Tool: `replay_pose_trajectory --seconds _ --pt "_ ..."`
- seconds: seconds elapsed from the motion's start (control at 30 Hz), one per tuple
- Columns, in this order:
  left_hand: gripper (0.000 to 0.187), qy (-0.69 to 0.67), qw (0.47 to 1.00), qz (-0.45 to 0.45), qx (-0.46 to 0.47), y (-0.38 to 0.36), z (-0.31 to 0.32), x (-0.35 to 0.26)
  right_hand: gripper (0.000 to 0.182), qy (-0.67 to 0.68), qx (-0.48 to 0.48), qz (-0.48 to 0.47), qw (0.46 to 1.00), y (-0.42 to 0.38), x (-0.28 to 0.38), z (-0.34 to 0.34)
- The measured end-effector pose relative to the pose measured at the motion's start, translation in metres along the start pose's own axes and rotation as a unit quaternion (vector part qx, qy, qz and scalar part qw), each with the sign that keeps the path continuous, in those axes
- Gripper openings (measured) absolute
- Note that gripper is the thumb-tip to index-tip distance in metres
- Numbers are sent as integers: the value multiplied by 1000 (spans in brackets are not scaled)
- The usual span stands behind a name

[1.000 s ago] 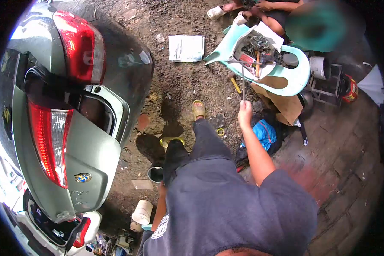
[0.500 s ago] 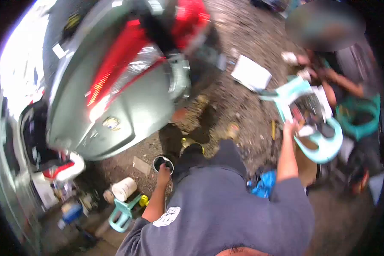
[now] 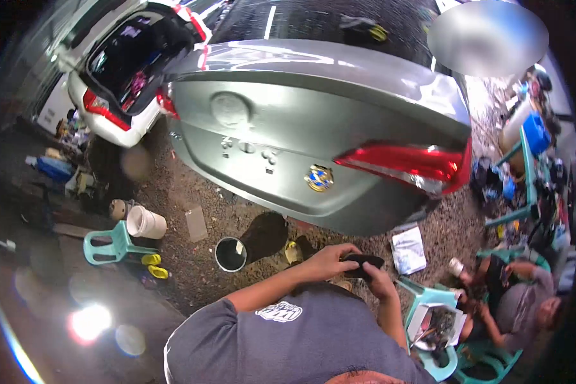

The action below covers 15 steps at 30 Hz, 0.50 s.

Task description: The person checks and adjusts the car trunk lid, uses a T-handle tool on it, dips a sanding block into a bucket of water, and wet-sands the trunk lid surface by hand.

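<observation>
My left hand [image 3: 333,261] and my right hand [image 3: 380,283] are together in front of my chest, with a small dark object [image 3: 365,261] between them. Fingers of both hands close on its two ends; what it is I cannot make out. Beyond them stands the rear of a grey-green car [image 3: 262,121], with a red tail light [image 3: 403,163] and a round gold and blue emblem [image 3: 319,178]. An open round bucket [image 3: 230,254] stands on the ground to the left of my hands.
A green chair [image 3: 429,291] at the right holds a white box [image 3: 413,325] of small items. Beside it a person [image 3: 525,301] sits. White paper [image 3: 408,249] lies on the ground. At left are a green stool [image 3: 105,246], a white bucket [image 3: 146,223] and a white car [image 3: 112,125] with its trunk open.
My left hand has come away from the bucket and my right hand from the box on the green chair. Both now meet at the dark object. The view has turned, showing more of the car.
</observation>
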<state>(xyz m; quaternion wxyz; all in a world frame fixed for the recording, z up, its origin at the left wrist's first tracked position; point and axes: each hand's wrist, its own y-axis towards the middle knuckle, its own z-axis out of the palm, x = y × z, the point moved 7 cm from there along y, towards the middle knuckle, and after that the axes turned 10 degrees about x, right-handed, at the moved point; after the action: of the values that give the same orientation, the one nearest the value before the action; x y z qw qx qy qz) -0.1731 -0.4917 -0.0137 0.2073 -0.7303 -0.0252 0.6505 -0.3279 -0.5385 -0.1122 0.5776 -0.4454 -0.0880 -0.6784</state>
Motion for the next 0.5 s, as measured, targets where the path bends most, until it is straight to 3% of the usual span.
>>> replay_pose_trajectory --seconds 0.03,0.07,0.13,0.17,0.2,0.23,0.27,0.3,0.4,0.43,0.47,0.5 --pt "42 15 999 42 -25 -5 -15 -6 51 3 -23 -69 997 9 8 1" --pt "43 29 995 85 -54 -11 -33 -15 54 44 -41 -85 995 8 19 2" --pt "48 77 980 68 -170 -39 -102 -33 66 153 -99 -162 970 8 34 -18" --pt "50 98 965 55 -237 -58 -144 -43 65 186 -301 -225 908 -6 39 -42" --pt "55 34 943 118 -310 -72 -190 -34 69 210 -404 -284 844 -14 38 -74" --pt "60 -28 908 180 -377 -83 -239 -16 71 281 -332 -336 836 -7 31 -109" --pt "59 42 860 215 -460 -103 -288 -22 76 268 -452 -332 783 -9 31 -125" --pt "58 114 797 233 -546 -125 -333 -26 79 270 -450 -349 777 0 29 -139" --pt "74 355 639 137 -668 -154 -468 -19 90 319 -426 -362 765 39 19 -184" --pt "79 307 662 109 -675 -160 -502 -20 93 365 -407 -352 760 54 24 -175" --pt "85 259 682 83 -679 -168 -526 -27 92 366 -470 -350 723 61 28 -164" --pt "90 209 695 64 -685 -173 -544 -32 92 384 -466 -351 715 71 31 -153"
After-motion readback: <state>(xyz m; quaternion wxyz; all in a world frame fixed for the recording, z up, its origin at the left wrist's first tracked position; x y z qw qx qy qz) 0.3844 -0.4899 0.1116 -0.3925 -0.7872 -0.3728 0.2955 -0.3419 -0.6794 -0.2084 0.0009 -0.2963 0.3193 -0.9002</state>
